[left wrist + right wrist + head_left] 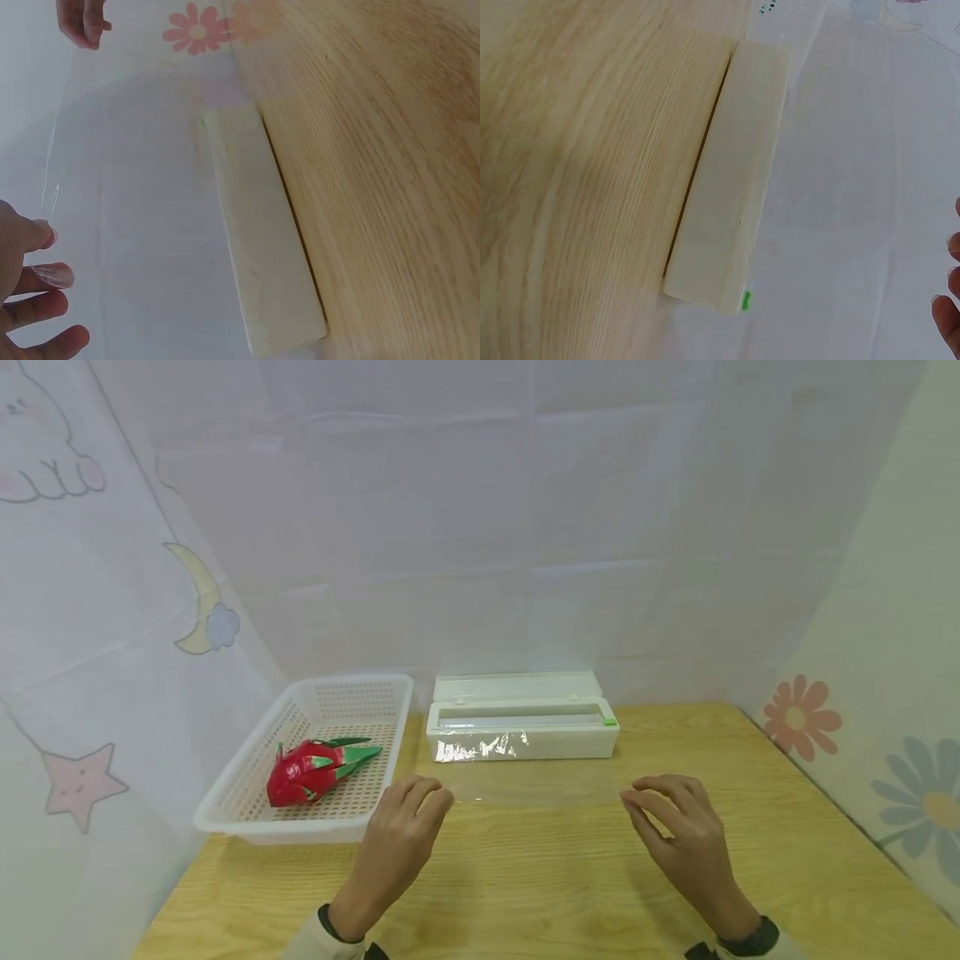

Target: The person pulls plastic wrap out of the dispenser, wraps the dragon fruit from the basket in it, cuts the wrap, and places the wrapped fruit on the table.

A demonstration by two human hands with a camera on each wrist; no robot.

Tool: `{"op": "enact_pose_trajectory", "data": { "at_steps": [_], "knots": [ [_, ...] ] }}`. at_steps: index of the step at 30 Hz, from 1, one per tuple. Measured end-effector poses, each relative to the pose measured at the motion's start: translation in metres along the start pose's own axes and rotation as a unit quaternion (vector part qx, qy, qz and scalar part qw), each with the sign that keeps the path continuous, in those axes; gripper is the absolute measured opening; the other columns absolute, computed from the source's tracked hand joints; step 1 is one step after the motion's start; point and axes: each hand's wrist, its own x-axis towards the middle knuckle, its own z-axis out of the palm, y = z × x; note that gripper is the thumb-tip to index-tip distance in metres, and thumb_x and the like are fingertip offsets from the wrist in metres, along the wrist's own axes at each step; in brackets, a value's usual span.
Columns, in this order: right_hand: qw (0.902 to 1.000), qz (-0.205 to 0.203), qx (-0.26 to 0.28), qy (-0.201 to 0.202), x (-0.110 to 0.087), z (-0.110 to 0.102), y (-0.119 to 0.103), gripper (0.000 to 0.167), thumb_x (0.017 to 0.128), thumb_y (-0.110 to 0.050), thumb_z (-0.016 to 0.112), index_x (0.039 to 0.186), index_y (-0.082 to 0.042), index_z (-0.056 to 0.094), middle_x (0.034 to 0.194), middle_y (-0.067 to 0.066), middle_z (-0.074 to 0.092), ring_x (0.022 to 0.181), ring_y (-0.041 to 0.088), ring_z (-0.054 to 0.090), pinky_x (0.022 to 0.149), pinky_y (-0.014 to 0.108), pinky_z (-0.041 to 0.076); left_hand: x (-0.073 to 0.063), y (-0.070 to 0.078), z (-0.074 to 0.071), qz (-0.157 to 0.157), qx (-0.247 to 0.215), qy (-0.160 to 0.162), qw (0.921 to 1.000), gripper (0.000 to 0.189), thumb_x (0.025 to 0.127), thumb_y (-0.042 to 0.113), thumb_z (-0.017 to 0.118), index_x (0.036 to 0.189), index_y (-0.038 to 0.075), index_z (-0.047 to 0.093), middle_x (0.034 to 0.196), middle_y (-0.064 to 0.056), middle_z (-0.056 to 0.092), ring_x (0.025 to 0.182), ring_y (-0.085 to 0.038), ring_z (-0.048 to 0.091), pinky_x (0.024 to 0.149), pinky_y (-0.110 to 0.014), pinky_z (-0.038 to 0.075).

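A sheet of clear cling film [517, 789] [142, 202] stretches toward me from a white cling film box [525, 743] [724, 180] whose lid [517, 686] stands raised at the back. My left hand [405, 835] [30, 289] pinches one front corner, and film clings to its fingertips in the left wrist view. At the other corner, my right hand [682, 835] [81, 21] pinches the film between thumb and fingers. Only the fingertips of that hand [950, 300] show in the right wrist view. A roll [525, 721] lies inside the box.
Left of the box stands a white plastic basket [300, 835] with a red dragon fruit [315, 772] in it. A green slider [610, 722] sits at the box's right end. Behind the wooden table [525, 893] hangs a pale cloth [487, 527].
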Motion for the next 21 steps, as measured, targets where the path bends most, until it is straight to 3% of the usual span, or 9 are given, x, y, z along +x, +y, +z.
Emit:
{"op": "enact_pose_trajectory", "data": {
  "at_steps": [12,21],
  "knots": [
    [0.9997,0.001,0.003,-0.025,-0.009,0.001,0.003,0.043,0.104,-0.035,0.055,0.083,-0.004,0.077,0.09,0.012,0.07,0.083,0.033,0.058,0.074,0.03,0.044,-0.009,-0.001,0.006,0.006,-0.008,-0.027,0.9996,0.033,0.11,0.02,0.036,0.092,0.009,0.062,0.099,-0.009,0.066,0.093,-0.028,0.062,0.078,-0.041,0.053],
    [0.9975,0.03,0.021,-0.06,-0.018,0.002,0.003,0.045,0.103,-0.039,0.054,0.084,-0.006,0.077,0.092,0.009,0.07,0.088,0.032,0.057,0.087,0.025,0.039,-0.016,-0.001,0.007,0.012,-0.011,-0.048,0.9987,0.006,0.097,0.011,0.058,0.094,0.01,0.062,0.097,-0.006,0.065,0.092,-0.026,0.061,0.078,-0.04,0.052]
  ]
}}
